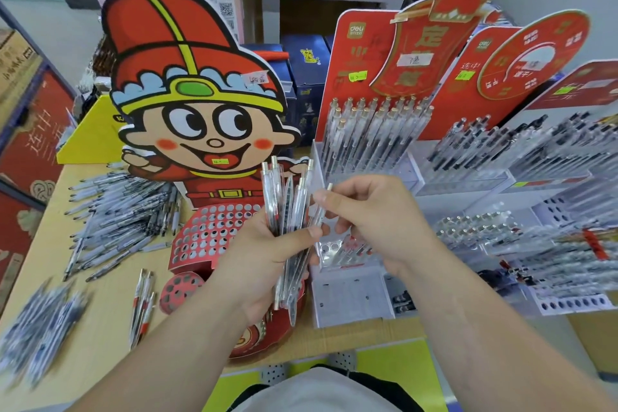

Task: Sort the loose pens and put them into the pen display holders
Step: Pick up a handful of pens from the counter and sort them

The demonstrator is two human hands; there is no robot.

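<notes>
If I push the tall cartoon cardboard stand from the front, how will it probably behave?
The cartoon cardboard stand looks like thin flat board, so it is probably light and may bend. Its tall figure rises above a small red base whose holes look mostly empty, so it could tip backwards or slide on the smooth table.

Left hand [267, 264] grips a pen bundle [284, 197]; right hand [378, 224] pinches one pen [318, 217].

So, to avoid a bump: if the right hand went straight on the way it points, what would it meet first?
Most likely the bunch of pens gripped in the left hand. The right hand, pinching one pen, points left at them, though depth is unclear.
</notes>
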